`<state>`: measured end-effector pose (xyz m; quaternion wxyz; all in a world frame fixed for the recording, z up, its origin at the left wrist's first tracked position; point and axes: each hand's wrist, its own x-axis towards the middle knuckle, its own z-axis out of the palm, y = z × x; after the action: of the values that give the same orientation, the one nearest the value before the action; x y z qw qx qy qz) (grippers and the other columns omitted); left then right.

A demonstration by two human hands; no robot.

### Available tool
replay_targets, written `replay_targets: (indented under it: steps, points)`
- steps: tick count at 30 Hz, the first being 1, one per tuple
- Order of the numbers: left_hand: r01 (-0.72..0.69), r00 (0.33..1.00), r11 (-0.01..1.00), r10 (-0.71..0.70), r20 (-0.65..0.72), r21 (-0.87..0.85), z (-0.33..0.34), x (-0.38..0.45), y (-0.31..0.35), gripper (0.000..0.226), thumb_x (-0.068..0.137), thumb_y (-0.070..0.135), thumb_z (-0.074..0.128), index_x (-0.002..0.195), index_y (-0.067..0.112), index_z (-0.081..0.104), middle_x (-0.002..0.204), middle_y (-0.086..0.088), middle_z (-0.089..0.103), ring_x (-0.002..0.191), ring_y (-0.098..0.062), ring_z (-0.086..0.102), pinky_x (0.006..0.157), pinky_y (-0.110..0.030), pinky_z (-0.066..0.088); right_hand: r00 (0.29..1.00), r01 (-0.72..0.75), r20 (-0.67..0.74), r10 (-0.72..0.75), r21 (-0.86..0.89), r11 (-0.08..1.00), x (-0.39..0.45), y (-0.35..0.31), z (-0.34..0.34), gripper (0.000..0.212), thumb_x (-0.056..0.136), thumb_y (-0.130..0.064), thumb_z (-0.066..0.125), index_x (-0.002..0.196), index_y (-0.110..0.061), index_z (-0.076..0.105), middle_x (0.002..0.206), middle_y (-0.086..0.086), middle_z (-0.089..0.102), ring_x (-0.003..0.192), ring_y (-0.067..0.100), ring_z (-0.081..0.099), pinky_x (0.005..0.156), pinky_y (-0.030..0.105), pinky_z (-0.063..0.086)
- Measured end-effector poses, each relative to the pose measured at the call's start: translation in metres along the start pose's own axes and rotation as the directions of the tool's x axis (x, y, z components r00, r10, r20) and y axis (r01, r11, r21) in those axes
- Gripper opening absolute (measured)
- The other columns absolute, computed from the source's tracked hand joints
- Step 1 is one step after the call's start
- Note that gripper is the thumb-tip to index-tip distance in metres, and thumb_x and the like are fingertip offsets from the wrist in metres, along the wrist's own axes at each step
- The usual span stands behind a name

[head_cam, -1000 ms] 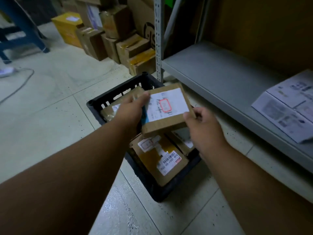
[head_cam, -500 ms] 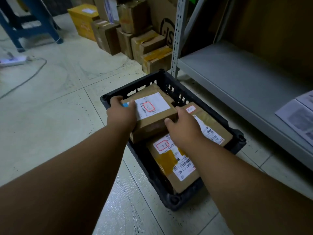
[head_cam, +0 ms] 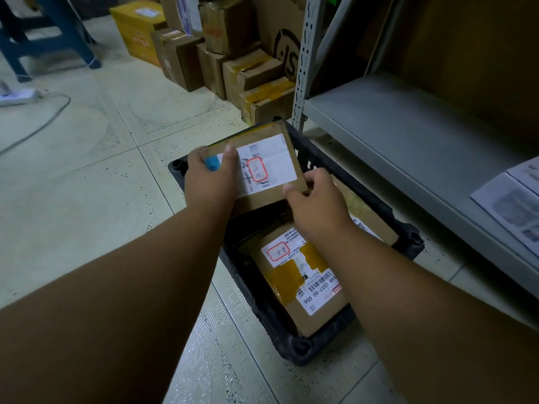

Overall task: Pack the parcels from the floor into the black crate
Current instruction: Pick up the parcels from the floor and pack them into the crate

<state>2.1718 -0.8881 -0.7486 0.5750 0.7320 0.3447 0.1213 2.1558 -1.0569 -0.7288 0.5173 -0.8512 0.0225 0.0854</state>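
Spreading beneath both hands, the tiled floor (head_cam: 87, 176) fills the left side of the view. Right of the right hand stands a grey shelf (head_cam: 408, 132) with printed sheets (head_cam: 513, 205) lying on it near its front edge. Beyond the hands, a stack of cardboard boxes (head_cam: 221, 48) sits on the floor against the shelf post, and further left of them are a yellow box (head_cam: 137, 27) and blue stool legs (head_cam: 49, 39). Directly under the hands sits the black crate (head_cam: 262, 304), close beside the shelf.

Inside the crate, just nearer than the right hand, lies a taped parcel (head_cam: 306, 284) with a barcode label, flat and face up. Another parcel (head_cam: 367, 217) lies under the right wrist along the crate's shelf side, mostly hidden.

Between the hands is a labelled parcel (head_cam: 262, 167), tilted, over the crate's far end; whether its lower edge touches anything in the crate I cannot tell. The left hand (head_cam: 210, 182) grips its left edge, thumb on the white label, with a small blue object (head_cam: 211, 163) held between the fingers against the box. The right hand (head_cam: 318, 205) holds the parcel's near right corner, fingers curled around it.

Far left of the left hand, a cable (head_cam: 43, 121) trails over the floor from a white power strip (head_cam: 17, 96).
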Motion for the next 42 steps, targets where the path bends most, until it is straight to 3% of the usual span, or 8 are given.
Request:
replay_targets:
  steps: [2,5,11,18,27,31,39,42]
  points:
    - [-0.001,0.999,0.999,-0.001,0.041,0.046,0.006,-0.003,0.004,0.069,0.081,0.072,0.050,0.142,0.046,0.029,0.130,-0.001,0.055,0.107,-0.025,0.062,0.085,-0.046,0.057,0.999,-0.026,-0.027,0.025,-0.030,0.999,-0.002,0.000,0.000,0.027,0.096,-0.038,0.059,0.106,-0.016,0.047,0.096,-0.003,0.059,0.083,0.013,0.061,0.073,0.038,0.059]
    - [0.020,0.999,0.989,-0.027,0.043,0.147,0.014,-0.004,0.004,0.072,0.087,0.065,0.051,0.148,0.034,0.026,0.137,-0.005,0.053,0.115,-0.027,0.058,0.092,-0.046,0.053,0.995,-0.094,-0.037,0.092,-0.064,0.993,-0.003,0.003,0.000,0.031,0.093,-0.047,0.058,0.095,-0.018,0.046,0.101,0.006,0.060,0.085,0.022,0.063,0.074,0.045,0.058]
    - [-0.051,0.998,0.946,0.036,0.055,0.319,0.020,-0.005,-0.001,0.064,0.087,0.050,0.062,0.138,0.022,0.036,0.131,-0.008,0.052,0.112,-0.027,0.059,0.080,-0.039,0.056,0.968,-0.250,0.008,0.250,0.117,0.961,0.009,0.007,-0.001,0.024,0.096,-0.042,0.056,0.108,-0.022,0.048,0.102,0.005,0.064,0.090,0.021,0.065,0.081,0.043,0.058]
    - [-0.248,0.961,0.746,0.270,0.060,0.618,0.009,-0.004,-0.021,0.054,0.088,0.062,0.047,0.133,0.032,0.049,0.146,-0.011,0.033,0.129,-0.033,0.039,0.102,-0.048,0.042,0.976,-0.201,0.120,0.180,0.199,0.959,0.032,-0.002,0.035,0.038,0.096,-0.035,0.055,0.133,-0.029,0.052,0.117,-0.002,0.063,0.105,0.018,0.061,0.092,0.040,0.052]
    - [-0.276,0.944,0.532,0.305,0.123,0.800,-0.002,0.004,-0.029,0.047,0.090,0.040,0.056,0.135,0.031,0.045,0.136,-0.009,0.041,0.117,-0.031,0.041,0.091,-0.039,0.041,0.955,-0.242,0.217,0.200,0.190,0.951,0.051,0.002,0.066,0.072,0.090,-0.044,0.059,0.151,-0.035,0.022,0.142,0.001,0.051,0.124,0.027,0.053,0.104,0.050,0.044]
    - [-0.257,0.948,0.503,0.295,0.116,0.825,-0.006,0.011,-0.024,0.049,0.088,0.030,0.055,0.136,0.029,0.044,0.135,-0.011,0.042,0.118,-0.032,0.042,0.093,-0.041,0.040,0.949,-0.233,0.259,0.182,0.183,0.955,0.061,0.004,0.066,0.077,0.080,-0.048,0.062,0.149,-0.036,0.029,0.144,-0.001,0.051,0.128,0.024,0.051,0.107,0.051,0.041]
    - [-0.223,0.951,0.429,0.293,0.098,0.875,-0.006,0.027,-0.017,0.054,0.084,0.029,0.057,0.136,0.029,0.045,0.138,-0.015,0.042,0.125,-0.035,0.037,0.097,-0.043,0.038,0.907,-0.281,0.373,0.193,0.197,0.939,0.070,-0.010,0.071,0.079,0.084,-0.050,0.062,0.153,-0.035,0.026,0.150,-0.004,0.045,0.136,0.024,0.044,0.112,0.049,0.036]
    - [-0.202,0.952,0.384,0.292,0.089,0.901,-0.001,0.025,-0.017,0.056,0.082,0.035,0.057,0.135,0.025,0.043,0.143,-0.017,0.039,0.128,-0.036,0.035,0.098,-0.045,0.036,0.951,-0.128,0.299,0.082,0.138,0.982,0.066,-0.010,0.062,0.053,0.092,-0.037,0.058,0.143,-0.031,0.043,0.134,-0.001,0.058,0.123,0.025,0.055,0.104,0.045,0.044]
